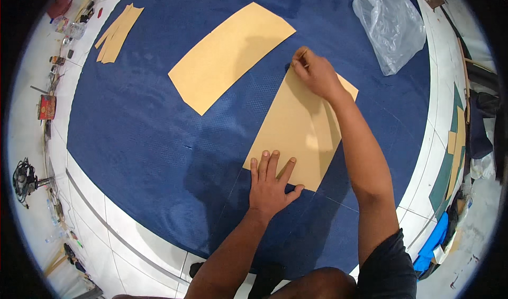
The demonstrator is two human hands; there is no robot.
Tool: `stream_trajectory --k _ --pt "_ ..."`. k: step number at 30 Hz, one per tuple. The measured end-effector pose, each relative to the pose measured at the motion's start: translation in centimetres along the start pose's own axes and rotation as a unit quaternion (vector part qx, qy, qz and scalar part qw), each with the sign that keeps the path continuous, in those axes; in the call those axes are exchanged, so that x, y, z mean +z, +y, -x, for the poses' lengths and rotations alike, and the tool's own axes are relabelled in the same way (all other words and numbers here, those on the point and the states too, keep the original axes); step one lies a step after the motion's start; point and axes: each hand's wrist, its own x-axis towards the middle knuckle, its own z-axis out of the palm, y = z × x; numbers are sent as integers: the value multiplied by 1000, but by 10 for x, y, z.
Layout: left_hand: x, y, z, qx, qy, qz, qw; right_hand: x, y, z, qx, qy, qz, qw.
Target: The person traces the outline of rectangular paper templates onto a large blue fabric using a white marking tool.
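A: Held how, and why?

B: Pressed the left hand flat, fingers spread and released, onto the near edge of the tan paper piece; likely done to stop slipping on the blue cloth. Closed the right hand in a pinch around a thin stick at the far corner, tip down by the paper's edge; chalk or pencil, too small to tell.

A: Placed where, exactly?

B: Spread directly under both hands, spanning from left palm to right fingertips, flat on the cloth, itself laid over the tiled floor.

A: Counted what else?

B: Counted one larger tan sheet beyond the left hand, well apart from it and to the left of the right hand. Found a small fan of narrow tan strips farther off, beyond and left; two at least, overlapping, so no firmer count. Saw one clear plastic bag beyond the right hand, to its right, crumpled. Noted one cloth, two hands.
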Motion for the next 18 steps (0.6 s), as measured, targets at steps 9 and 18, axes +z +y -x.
stream_trajectory --k 9,18 --pt "-2 -1 1 -6 -8 -1 1000 -3 24 -29 12 61 26 998" --pt "-2 -1 1 -3 -3 6 1000 -1 24 -32 55 88 -54 993"
